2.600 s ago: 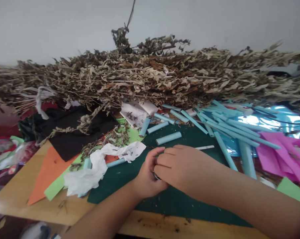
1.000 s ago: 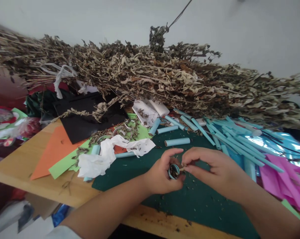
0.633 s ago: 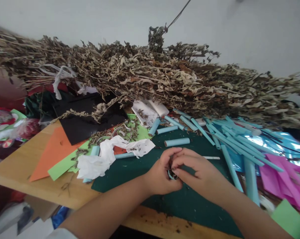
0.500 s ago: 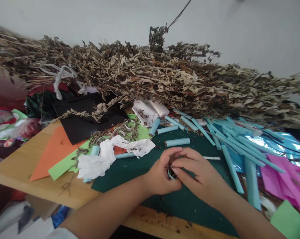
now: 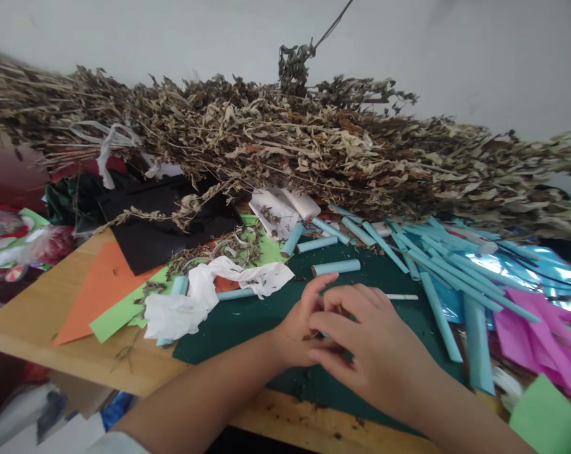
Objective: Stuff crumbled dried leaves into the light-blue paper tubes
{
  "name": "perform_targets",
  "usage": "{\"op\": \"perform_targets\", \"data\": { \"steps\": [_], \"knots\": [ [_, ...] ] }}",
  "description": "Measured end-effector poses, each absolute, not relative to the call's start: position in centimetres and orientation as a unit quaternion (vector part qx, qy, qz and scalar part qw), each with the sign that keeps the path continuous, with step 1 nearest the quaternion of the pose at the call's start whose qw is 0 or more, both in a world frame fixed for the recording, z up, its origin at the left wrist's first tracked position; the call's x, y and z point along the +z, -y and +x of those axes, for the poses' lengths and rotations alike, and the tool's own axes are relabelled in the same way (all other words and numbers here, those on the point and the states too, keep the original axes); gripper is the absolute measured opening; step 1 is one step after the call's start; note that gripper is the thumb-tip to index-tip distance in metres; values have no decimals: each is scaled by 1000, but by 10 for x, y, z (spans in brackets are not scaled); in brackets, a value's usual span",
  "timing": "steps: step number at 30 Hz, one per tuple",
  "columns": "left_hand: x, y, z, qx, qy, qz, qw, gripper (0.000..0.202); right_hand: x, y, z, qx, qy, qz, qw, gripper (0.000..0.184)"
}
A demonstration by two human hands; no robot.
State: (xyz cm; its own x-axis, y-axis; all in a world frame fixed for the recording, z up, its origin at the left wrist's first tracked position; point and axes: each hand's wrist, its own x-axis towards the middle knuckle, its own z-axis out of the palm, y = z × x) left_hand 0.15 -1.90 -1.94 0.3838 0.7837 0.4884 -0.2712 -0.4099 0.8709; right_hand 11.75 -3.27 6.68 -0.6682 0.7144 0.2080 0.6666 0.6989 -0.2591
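My left hand (image 5: 294,331) is over the green mat (image 5: 238,331), its fingers curled and one finger raised. The blue paper tube it held a moment earlier, with dried leaf bits in its mouth, is hidden behind my right hand. My right hand (image 5: 373,334) reaches across the left palm; its thumb and forefinger stand apart at the palm, and nothing shows between them. Just beyond the hands lies another blue paper tube (image 5: 336,267), with a thin white stick (image 5: 403,297) to the right.
Dried leafy stalks (image 5: 266,139) are heaped along the wall. Blue paper tubes (image 5: 455,271) pile up at right beside pink paper (image 5: 535,340). Crumpled white tissue (image 5: 185,309), orange paper (image 5: 93,290) and a black sheet (image 5: 166,233) lie left. Dark crumbs dot the wooden table's front edge (image 5: 285,413).
My right hand has shifted left over the left palm, covering the tube's mouth. Its thumb and forefinger have spread from a pinch. A left finger has lifted.
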Motion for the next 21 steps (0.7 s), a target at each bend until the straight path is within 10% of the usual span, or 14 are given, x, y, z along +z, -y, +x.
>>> {"op": "perform_targets", "data": {
  "steps": [7,21],
  "knots": [
    [-19,21,2,509,-260,686,449,70,67,29,110,15,926,-355,127,13],
    [-31,19,5,545,-191,672,464,32,54,28,134,308,791,-433,302,9]
  ]
}}
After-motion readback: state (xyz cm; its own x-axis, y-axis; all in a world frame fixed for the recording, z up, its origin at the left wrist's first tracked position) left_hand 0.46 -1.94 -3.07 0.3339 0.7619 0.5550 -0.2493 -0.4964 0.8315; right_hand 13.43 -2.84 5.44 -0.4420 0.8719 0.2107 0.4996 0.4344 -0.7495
